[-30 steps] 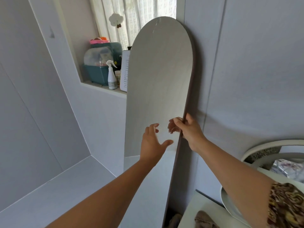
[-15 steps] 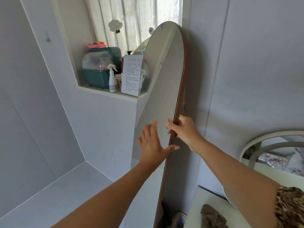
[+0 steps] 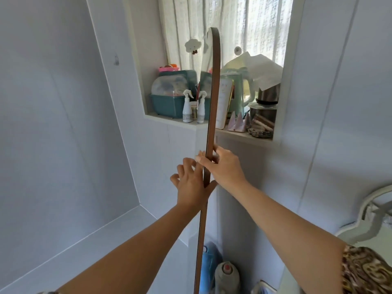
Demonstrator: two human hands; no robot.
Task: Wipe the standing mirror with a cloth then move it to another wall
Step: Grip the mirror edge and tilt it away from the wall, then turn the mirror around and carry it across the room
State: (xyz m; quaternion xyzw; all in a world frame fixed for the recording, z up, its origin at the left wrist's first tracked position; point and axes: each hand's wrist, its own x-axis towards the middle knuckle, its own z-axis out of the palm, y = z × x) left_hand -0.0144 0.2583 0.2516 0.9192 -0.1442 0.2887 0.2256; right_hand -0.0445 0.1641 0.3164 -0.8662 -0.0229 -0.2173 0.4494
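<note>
The standing mirror (image 3: 212, 107) is turned edge-on to me, so mostly its thin brown frame shows, running from the window top down to the bottom of the view. A narrow strip of glass on its left side reflects the shelf items. My right hand (image 3: 222, 166) wraps around the frame at mid-height, fingers over the edge. My left hand (image 3: 192, 183) lies flat against the glass side just below, thumb hooked at the frame. No cloth is in view.
A window ledge (image 3: 239, 134) behind the mirror holds a teal box (image 3: 169, 100), a spray bottle (image 3: 187, 107), a kettle and metal pots. Bottles (image 3: 227, 274) stand on the floor at the mirror's foot. A white round mirror frame (image 3: 371, 209) sits at right.
The mirror has swung from facing me to edge-on, away from the right wall. Both hands stayed on it, the left moving from hovering to pressing on the glass.
</note>
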